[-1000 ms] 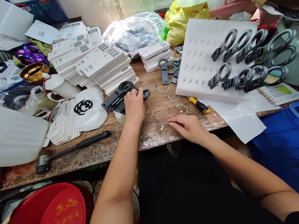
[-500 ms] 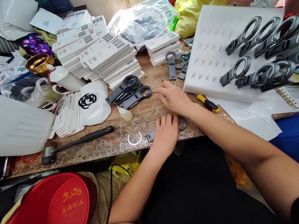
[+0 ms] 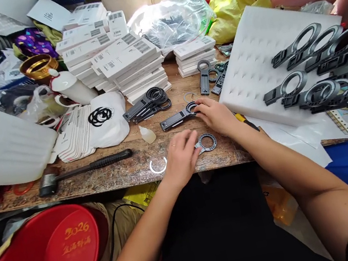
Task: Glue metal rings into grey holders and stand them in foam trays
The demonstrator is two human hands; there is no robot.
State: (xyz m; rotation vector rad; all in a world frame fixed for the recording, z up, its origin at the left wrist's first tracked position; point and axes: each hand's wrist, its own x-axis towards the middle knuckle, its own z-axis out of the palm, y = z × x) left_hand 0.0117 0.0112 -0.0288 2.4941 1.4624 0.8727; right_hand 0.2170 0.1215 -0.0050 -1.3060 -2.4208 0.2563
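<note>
Hammer (image 3: 80, 170) left of glue bottle (image 3: 146, 134); foam board (image 3: 260, 67) right.

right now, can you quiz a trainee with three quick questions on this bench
1. True or false: the right hand touches the ring end of a dark holder.
2. Which lies nearest the left hand? A) hammer B) flat grey ring part C) glue bottle
3. What do the finished holders on the right rest on?

Key: 1 true. 2 B. 3 the white foam sheet.
</note>
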